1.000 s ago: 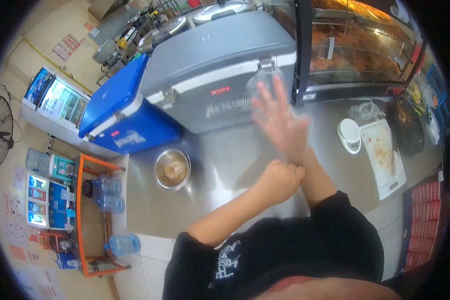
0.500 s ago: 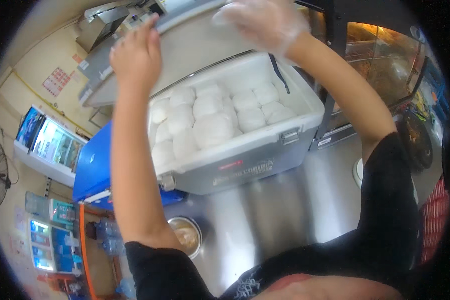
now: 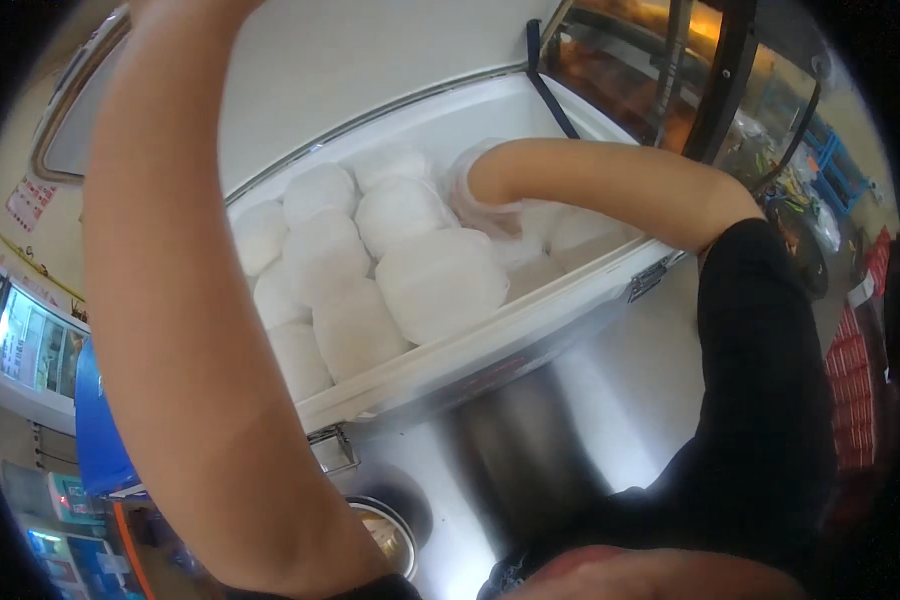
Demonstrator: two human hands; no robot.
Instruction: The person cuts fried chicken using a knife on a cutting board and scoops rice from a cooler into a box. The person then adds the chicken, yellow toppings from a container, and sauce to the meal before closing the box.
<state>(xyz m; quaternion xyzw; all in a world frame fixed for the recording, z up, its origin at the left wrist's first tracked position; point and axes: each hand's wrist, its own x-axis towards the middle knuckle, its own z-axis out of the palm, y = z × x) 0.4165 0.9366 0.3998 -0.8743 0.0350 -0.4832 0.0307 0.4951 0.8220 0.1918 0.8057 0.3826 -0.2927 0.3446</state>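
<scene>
My left forearm rises along the left side to the top edge, where the hand is cut off, by the raised lid of a grey cooler. Inside the white-lined cooler, several white rounded lumps are packed side by side in rows. My right hand, in a clear plastic glove, reaches down among them at the right half; its fingers are hidden and blurred, so what they hold, if anything, cannot be told.
A steel counter lies in front, with a metal bowl partly behind my left forearm. A blue cooler and a display fridge are at left. A heated glass food case and cluttered items are at right.
The cooler was closed, then had its lid lifted by both hands; the lid now stands raised higher. My right hand has come down from the lid into the cooler. My left hand has risen out of frame.
</scene>
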